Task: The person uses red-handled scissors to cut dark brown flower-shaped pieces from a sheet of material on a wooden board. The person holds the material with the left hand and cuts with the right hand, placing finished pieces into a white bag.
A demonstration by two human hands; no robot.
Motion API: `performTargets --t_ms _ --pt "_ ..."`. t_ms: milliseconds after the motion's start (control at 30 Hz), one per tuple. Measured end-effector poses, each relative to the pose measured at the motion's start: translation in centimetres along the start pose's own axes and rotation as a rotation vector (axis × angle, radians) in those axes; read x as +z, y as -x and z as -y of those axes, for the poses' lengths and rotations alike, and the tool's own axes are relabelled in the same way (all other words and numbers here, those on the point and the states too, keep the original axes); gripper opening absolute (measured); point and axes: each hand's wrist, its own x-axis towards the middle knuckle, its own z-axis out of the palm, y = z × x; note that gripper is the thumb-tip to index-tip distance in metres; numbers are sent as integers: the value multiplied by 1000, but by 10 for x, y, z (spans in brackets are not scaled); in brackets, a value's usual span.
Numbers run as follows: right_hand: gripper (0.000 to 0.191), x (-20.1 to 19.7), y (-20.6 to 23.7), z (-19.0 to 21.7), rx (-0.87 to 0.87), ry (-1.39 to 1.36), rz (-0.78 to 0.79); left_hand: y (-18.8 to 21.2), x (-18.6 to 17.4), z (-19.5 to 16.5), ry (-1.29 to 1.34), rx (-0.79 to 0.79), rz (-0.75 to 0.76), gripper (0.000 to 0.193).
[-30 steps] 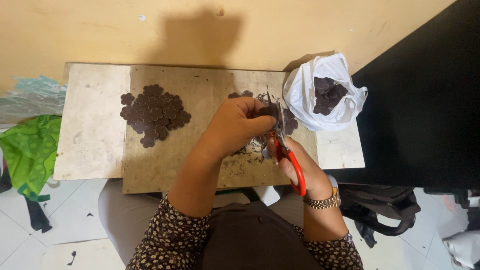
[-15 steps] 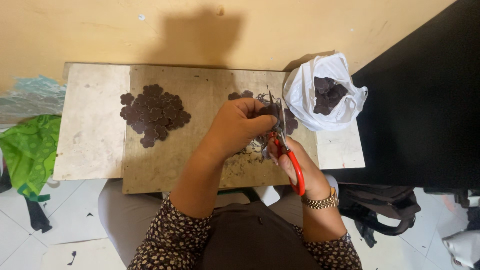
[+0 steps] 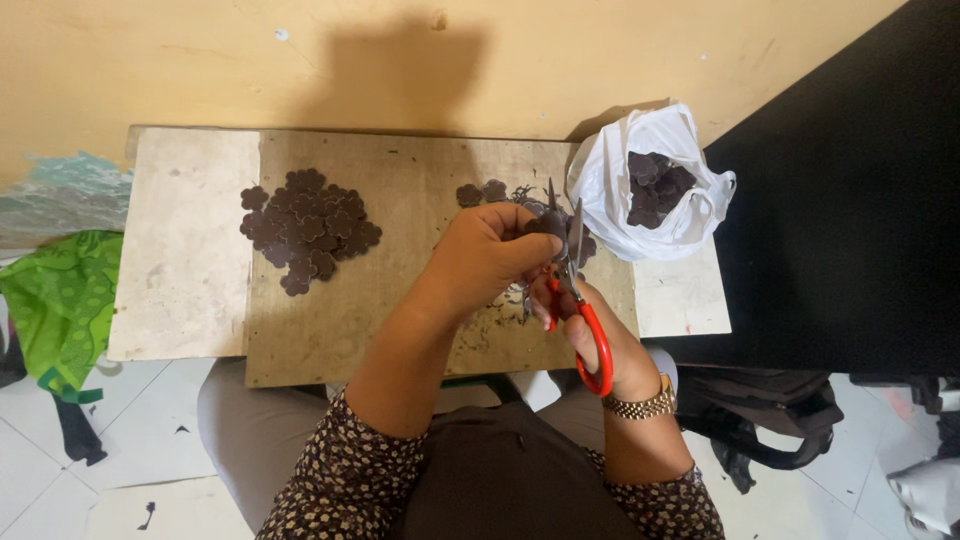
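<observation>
My left hand (image 3: 495, 250) pinches a small dark brown flower-shaped piece (image 3: 552, 226) over the wooden board (image 3: 400, 300). My right hand (image 3: 580, 315) grips red-handled scissors (image 3: 575, 290), whose blades are spread apart and point up around that piece. Dark trimmings (image 3: 500, 300) lie on the board under my hands. A heap of cut brown flower shapes (image 3: 308, 228) sits on the board's left part. Two more flower shapes (image 3: 482, 192) lie just beyond my left hand.
A white plastic bag (image 3: 650, 190) with several brown pieces stands at the board's right end. Green cloth (image 3: 60, 300) lies on the tiled floor at the left. A dark bag (image 3: 770, 420) sits at the lower right. A yellow wall (image 3: 500, 50) runs behind.
The scissor blades have opened a little around the piece. Both hands stay almost in the same place.
</observation>
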Motion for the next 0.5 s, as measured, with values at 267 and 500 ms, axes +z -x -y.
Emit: performTargets --t_ms 267,500 --pt "86 -5 1 -13 -19 25 0 -6 -2 15 36 27 22 10" --pt "106 -9 2 -8 -9 9 25 -7 -6 18 176 -99 57 12"
